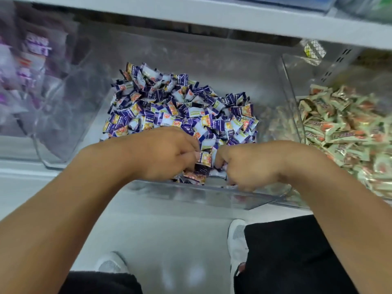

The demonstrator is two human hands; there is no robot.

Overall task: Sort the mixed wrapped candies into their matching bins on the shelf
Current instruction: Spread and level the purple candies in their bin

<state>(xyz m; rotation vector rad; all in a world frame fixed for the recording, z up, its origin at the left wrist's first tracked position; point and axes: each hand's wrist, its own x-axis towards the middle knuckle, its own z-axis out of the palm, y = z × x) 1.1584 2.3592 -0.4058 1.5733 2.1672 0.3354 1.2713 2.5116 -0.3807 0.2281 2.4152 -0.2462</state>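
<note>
Both hands in middle bin (244, 197), sorting purple-wrapped candies (182, 107).
Left hand (167, 153) pinches one sweet; right hand (250, 164) curled on wrappers. Judged light, crinkly, slippery; grip by body.

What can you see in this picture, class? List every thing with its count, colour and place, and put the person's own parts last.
Middle bin: one, clear, centre of shelf.
Purple candies: many, purple-white-orange, heaped in middle bin.
Right bin: one, clear, beside middle bin.
Green candies: many, green-orange, in right bin.
Left bin: one, clear, holding blurred purple packets.
Upper shelf: one, white, above.
Shoes: two, white, on floor.
Left hand: curled, in purple candies.
Right hand: curled, in purple candies.
</note>
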